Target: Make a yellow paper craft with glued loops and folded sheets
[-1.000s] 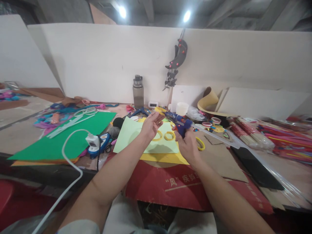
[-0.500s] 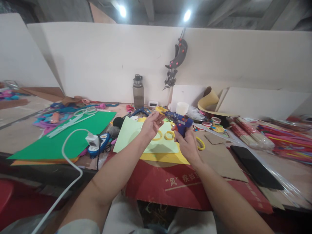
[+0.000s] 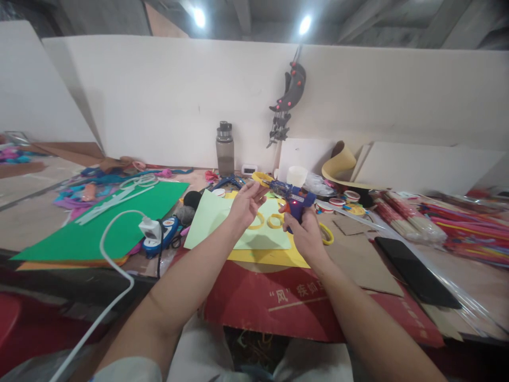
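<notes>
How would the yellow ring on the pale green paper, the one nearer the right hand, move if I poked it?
The yellow ring lies flat, so it would probably slide rather than roll. Its narrow band makes it look light, so a small poke might be enough. The pale green paper looks thin and could shift too.

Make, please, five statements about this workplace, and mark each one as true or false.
1. The right hand holds a blue glue gun. True.
2. The left hand holds a green ring. False: it holds a yellow ring.
3. The glue gun's nozzle points toward the ring in the left hand. True.
4. The black smartphone lies left of both hands. False: it lies to their right.
5. The water bottle stands upright on the table. True.
</notes>
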`<state>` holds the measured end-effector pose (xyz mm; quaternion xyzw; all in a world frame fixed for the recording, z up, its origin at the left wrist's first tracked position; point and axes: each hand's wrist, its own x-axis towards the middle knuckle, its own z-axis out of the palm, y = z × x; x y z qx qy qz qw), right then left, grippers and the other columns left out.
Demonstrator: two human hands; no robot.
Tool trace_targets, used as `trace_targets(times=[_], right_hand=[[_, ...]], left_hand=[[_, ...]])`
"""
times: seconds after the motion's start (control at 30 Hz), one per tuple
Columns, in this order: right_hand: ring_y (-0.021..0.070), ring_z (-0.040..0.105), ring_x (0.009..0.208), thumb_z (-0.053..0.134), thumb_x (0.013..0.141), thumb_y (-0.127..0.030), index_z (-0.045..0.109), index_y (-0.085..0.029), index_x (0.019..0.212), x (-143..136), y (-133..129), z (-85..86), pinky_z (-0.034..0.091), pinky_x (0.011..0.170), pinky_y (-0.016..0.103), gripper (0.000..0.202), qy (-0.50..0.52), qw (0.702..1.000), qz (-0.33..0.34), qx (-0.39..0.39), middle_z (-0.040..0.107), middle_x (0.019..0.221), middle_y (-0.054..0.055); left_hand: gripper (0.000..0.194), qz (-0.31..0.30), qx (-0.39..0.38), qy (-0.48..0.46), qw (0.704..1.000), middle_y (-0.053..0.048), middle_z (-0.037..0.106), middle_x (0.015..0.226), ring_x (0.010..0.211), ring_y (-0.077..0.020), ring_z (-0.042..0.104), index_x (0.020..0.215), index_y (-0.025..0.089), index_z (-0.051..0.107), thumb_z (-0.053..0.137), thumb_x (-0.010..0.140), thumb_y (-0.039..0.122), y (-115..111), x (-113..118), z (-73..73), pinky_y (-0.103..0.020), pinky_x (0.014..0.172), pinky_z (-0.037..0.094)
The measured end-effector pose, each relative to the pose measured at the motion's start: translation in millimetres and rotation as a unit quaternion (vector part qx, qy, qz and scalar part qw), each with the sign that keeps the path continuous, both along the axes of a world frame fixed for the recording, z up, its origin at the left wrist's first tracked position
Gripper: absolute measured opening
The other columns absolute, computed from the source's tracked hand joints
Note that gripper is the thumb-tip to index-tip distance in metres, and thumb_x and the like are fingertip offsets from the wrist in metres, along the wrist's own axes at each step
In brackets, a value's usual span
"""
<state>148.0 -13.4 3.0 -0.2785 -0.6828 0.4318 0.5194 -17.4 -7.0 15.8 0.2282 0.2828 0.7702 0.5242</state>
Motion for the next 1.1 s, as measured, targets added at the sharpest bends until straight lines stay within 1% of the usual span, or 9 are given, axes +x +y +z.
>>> trace_targets(times=[0.17, 0.23, 0.37, 0.5, 0.67, 0.83, 0.97, 1.1], right_hand=[[0.0096, 0.051, 0.057, 0.058, 0.084, -0.033, 0.049, -0.022, 0.098, 0.1, 2.0, -3.3, 0.046, 0.059, 0.029, 0.020, 0.034, 0.998, 0.048, -0.039, 0.062, 0.088, 0.000], [0.0090, 0.051, 0.056, 0.058, 0.084, -0.032, 0.048, -0.022, 0.098, 0.1, 2.4, -4.2, 0.046, 0.059, 0.029, 0.020, 0.044, 0.996, 0.058, -0.053, 0.063, 0.090, 0.000], [0.0088, 0.051, 0.055, 0.059, 0.082, -0.032, 0.048, -0.023, 0.098, -0.6, 2.1, -3.5, 0.046, 0.057, 0.029, 0.022, 0.052, 0.996, 0.050, -0.057, 0.063, 0.090, 0.000], [0.0092, 0.051, 0.055, 0.059, 0.082, -0.033, 0.049, -0.023, 0.096, -0.9, 1.5, -2.1, 0.046, 0.056, 0.029, 0.020, 0.045, 0.997, 0.043, -0.046, 0.063, 0.087, 0.000], [0.0091, 0.050, 0.054, 0.058, 0.082, -0.034, 0.049, -0.022, 0.093, -0.7, 0.3, -1.9, 0.046, 0.055, 0.028, 0.019, 0.029, 0.998, 0.037, -0.051, 0.063, 0.086, 0.000], [0.0099, 0.050, 0.054, 0.059, 0.082, -0.034, 0.050, -0.022, 0.095, 0.1, 0.0, 0.0, 0.046, 0.055, 0.030, 0.020, 0.037, 0.998, 0.021, -0.034, 0.061, 0.085, 0.000], [0.0098, 0.050, 0.055, 0.060, 0.082, -0.034, 0.050, -0.023, 0.097, 0.9, 1.2, 0.1, 0.046, 0.057, 0.030, 0.021, 0.046, 0.998, 0.024, -0.037, 0.061, 0.088, 0.000], [0.0099, 0.050, 0.055, 0.059, 0.081, -0.035, 0.050, -0.023, 0.093, 0.1, 0.0, 0.2, 0.046, 0.057, 0.029, 0.019, 0.038, 0.998, 0.022, -0.036, 0.062, 0.083, -0.001]], left_hand=[[0.022, 0.018, 0.014, 0.001, 1.000, 0.001, 0.072, 0.083, 0.088, -0.0149, 0.069, 0.083, 0.020, 0.057, 0.077, 0.075, 0.023, 0.5, -0.7, -1.4, -0.026, 0.076, 0.043], [0.023, 0.021, 0.013, 0.002, 1.000, 0.001, 0.072, 0.083, 0.089, -0.0152, 0.069, 0.083, 0.021, 0.057, 0.078, 0.075, 0.024, 0.8, -0.9, -2.0, -0.026, 0.077, 0.043], [0.024, 0.019, 0.010, 0.018, 1.000, 0.001, 0.072, 0.083, 0.091, -0.0156, 0.069, 0.083, 0.021, 0.058, 0.079, 0.073, 0.025, 1.3, -1.0, -2.6, -0.026, 0.076, 0.043], [0.023, 0.028, 0.019, 0.026, 0.999, 0.001, 0.072, 0.083, 0.087, -0.0151, 0.069, 0.082, 0.021, 0.058, 0.079, 0.073, 0.024, 1.4, -0.9, -2.4, -0.026, 0.075, 0.043], [0.023, 0.041, 0.021, 0.032, 0.998, 0.001, 0.072, 0.081, 0.085, -0.0150, 0.069, 0.083, 0.021, 0.058, 0.078, 0.073, 0.025, 1.7, -1.4, -2.5, -0.026, 0.075, 0.042], [0.022, 0.025, 0.024, 0.012, 0.999, 0.001, 0.073, 0.083, 0.087, -0.0158, 0.069, 0.084, 0.021, 0.057, 0.077, 0.074, 0.024, 1.3, -1.0, -3.3, -0.027, 0.075, 0.042], [0.022, 0.016, 0.021, 0.009, 1.000, 0.000, 0.073, 0.085, 0.090, -0.0164, 0.070, 0.084, 0.020, 0.057, 0.077, 0.075, 0.025, 0.3, -0.6, -3.2, -0.027, 0.076, 0.042], [0.021, 0.016, 0.011, 0.007, 1.000, -0.001, 0.073, 0.085, 0.090, -0.0163, 0.069, 0.083, 0.020, 0.058, 0.077, 0.076, 0.025, 0.2, 0.1, -1.8, -0.027, 0.076, 0.042]])
